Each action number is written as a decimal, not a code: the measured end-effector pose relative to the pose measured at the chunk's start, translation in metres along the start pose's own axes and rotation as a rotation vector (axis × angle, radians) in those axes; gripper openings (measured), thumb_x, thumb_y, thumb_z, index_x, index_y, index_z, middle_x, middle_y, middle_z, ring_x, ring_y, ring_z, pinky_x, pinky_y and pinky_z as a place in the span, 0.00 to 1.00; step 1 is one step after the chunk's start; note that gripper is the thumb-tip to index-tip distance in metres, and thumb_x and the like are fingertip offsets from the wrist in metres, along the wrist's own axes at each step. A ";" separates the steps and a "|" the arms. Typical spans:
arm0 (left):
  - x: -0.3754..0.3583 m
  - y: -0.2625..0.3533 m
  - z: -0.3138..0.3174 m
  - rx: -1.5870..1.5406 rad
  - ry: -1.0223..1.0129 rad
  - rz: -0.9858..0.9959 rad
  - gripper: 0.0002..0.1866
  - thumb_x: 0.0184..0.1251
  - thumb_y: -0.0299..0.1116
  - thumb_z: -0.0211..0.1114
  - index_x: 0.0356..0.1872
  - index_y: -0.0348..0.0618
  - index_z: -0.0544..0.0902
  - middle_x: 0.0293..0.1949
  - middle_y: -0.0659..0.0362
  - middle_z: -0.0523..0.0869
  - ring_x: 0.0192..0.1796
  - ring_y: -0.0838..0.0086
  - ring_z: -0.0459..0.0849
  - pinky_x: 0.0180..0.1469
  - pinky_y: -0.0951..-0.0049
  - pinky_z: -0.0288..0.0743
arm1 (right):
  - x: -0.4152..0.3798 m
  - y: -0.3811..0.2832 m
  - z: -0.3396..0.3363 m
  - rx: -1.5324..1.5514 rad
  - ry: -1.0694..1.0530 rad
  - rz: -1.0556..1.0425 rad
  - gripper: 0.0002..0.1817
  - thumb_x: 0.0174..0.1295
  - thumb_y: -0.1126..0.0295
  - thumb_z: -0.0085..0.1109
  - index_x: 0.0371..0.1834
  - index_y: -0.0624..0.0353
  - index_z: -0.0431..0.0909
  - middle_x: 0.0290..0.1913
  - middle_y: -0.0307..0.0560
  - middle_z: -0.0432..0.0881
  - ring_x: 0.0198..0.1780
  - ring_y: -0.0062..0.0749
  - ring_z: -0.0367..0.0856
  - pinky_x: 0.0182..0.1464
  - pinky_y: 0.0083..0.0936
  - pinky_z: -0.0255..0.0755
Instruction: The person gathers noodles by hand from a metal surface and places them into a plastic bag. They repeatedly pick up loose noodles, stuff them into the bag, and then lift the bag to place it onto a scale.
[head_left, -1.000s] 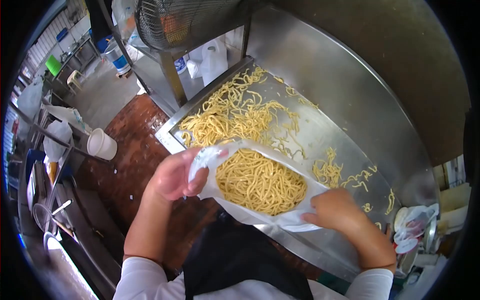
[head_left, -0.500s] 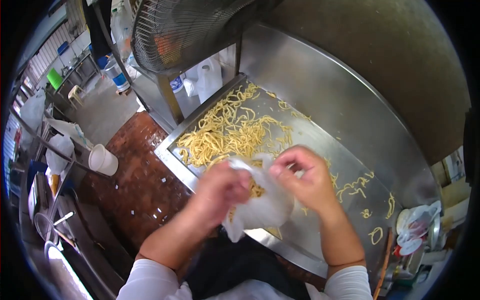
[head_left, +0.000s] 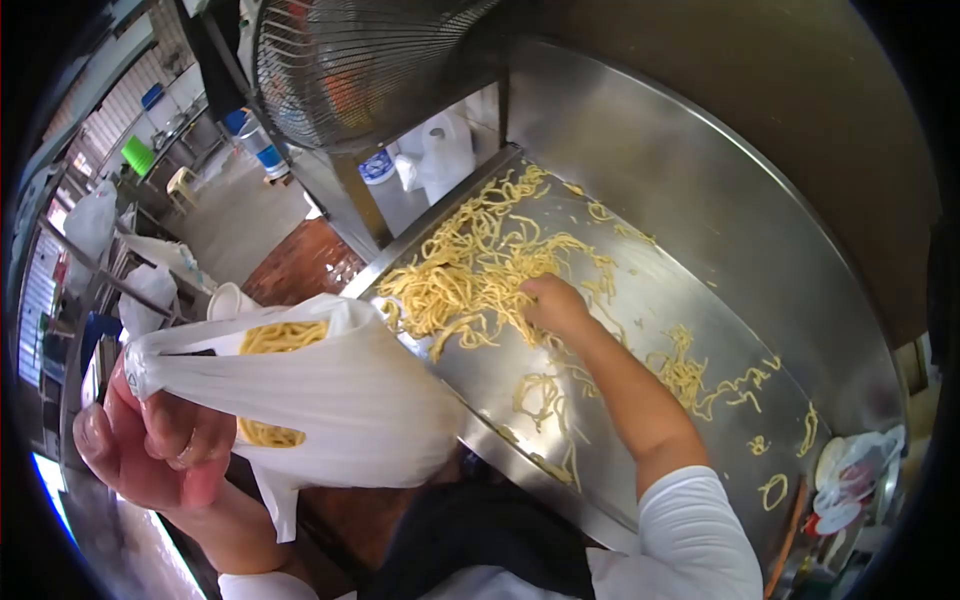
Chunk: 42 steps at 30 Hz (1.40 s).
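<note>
My left hand (head_left: pixel 165 440) is raised at the lower left, its fingers curled through the handles of a white plastic bag (head_left: pixel 370 400). Yellow noodles (head_left: pixel 285 337) show through the bag's openings, and its full body hangs toward the metal tray. Over the tray, my right hand (head_left: pixel 557 305) reaches into the right edge of a pile of loose yellow noodles (head_left: pixel 450 285). Its fingers are bent and closed against the strands, their tips partly hidden.
The steel tray (head_left: pixel 640 300) has a raised back wall (head_left: pixel 680 150) and stray noodle strands on the right. A large fan (head_left: pixel 370 70) stands over its far left corner. A plastic jug (head_left: pixel 445 155) is behind, and a clear bag (head_left: pixel 850 470) lies at the right.
My left hand has carried the bag left and up toward the camera. My right hand has left the bag and moved to the noodle pile.
</note>
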<state>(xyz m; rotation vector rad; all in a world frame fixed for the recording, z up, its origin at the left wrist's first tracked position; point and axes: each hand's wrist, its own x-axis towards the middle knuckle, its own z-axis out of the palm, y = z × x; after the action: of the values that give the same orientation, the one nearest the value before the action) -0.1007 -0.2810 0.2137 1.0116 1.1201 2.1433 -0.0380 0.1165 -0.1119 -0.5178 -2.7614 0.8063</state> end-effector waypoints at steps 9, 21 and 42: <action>-0.033 0.027 -0.066 0.133 0.149 0.087 0.28 0.69 0.50 0.57 0.47 0.26 0.72 0.13 0.69 0.63 0.11 0.85 0.57 0.13 0.82 0.53 | 0.033 -0.040 0.082 -0.150 -0.160 0.065 0.19 0.46 0.58 0.72 0.42 0.50 0.85 0.43 0.54 0.82 0.47 0.50 0.82 0.49 0.41 0.77; -0.030 -0.017 -0.090 -0.189 0.049 -0.023 0.22 0.70 0.43 0.52 0.43 0.27 0.76 0.14 0.69 0.61 0.14 0.83 0.59 0.16 0.80 0.53 | 0.027 -0.037 -0.062 0.524 -0.148 0.410 0.16 0.54 0.57 0.72 0.30 0.58 0.82 0.28 0.39 0.82 0.29 0.22 0.77 0.33 0.25 0.73; 0.002 -0.072 -0.051 -0.213 0.048 -0.258 0.20 0.59 0.41 0.56 0.36 0.27 0.77 0.14 0.69 0.64 0.12 0.86 0.56 0.15 0.81 0.50 | 0.016 -0.021 0.063 -0.289 0.057 0.270 0.07 0.55 0.72 0.58 0.33 0.57 0.85 0.38 0.53 0.87 0.43 0.48 0.85 0.44 0.39 0.78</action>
<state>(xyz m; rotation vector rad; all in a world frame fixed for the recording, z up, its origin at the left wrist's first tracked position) -0.1357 -0.2656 0.1343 0.6846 0.9615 2.0345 -0.0770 0.0761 -0.1509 -0.9673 -2.8047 0.4314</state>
